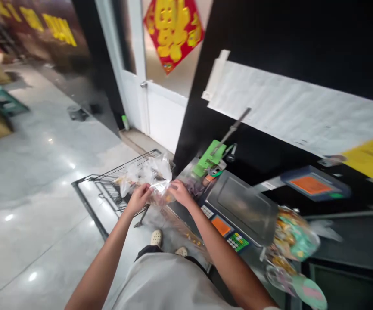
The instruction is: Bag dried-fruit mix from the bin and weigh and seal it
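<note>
Between my two hands hangs a clear plastic bag [159, 196] with blurred contents and a white label on it. My left hand [140, 197] pinches its left side, and my right hand [180, 192] pinches the right side. Behind it, more knotted clear bags [135, 174] lie in a dark wire shopping cart [92, 177]. To the right of my right hand stands a weighing scale [241, 206] with a metal pan, an orange display and a keypad. Beyond my right hand sits a green device [209, 158] with a metal lever. The exact contents of the held bag are too blurred to tell.
Right of the scale are bags of wrapped goods [294, 234] and a pale green, pink-marked packet [309, 292]. The scale's raised display [314, 183] stands by the black wall. A white door [167, 112] is ahead; a green stool [2, 98] is far left.
</note>
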The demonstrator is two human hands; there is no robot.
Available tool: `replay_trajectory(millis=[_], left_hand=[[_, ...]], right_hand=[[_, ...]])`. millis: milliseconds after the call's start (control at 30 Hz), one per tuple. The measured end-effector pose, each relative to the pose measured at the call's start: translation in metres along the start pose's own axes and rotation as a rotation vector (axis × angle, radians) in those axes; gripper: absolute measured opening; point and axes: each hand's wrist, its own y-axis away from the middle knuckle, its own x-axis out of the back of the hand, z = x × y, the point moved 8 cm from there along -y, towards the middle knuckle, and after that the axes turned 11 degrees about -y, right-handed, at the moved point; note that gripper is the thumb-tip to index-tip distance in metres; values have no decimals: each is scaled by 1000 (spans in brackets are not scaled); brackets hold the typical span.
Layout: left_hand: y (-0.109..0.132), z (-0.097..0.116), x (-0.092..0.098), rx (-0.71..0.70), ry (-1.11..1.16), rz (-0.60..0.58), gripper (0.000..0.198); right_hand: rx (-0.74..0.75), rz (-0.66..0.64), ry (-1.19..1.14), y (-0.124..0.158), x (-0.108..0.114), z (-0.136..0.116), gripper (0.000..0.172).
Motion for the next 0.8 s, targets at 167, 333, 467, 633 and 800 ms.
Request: replay_trajectory(millis=[167,333,467,633,800], left_hand=[[2,-106,48,241,-103,143,14],[23,-186,53,484,-58,223,14],[42,-224,44,636,-17,210,21],[68,-225,28,705,51,102,28],[103,-163,-53,598,208,-236,46]], right_hand=[[5,-133,82,-67,-109,28,20],[5,-332,137,-95,-198,57,13],[-126,-349,174,-91,-225,82,23],[-252,-246,157,-32,-194,93,13],[-647,-81,-263,92,-120,129,18]])
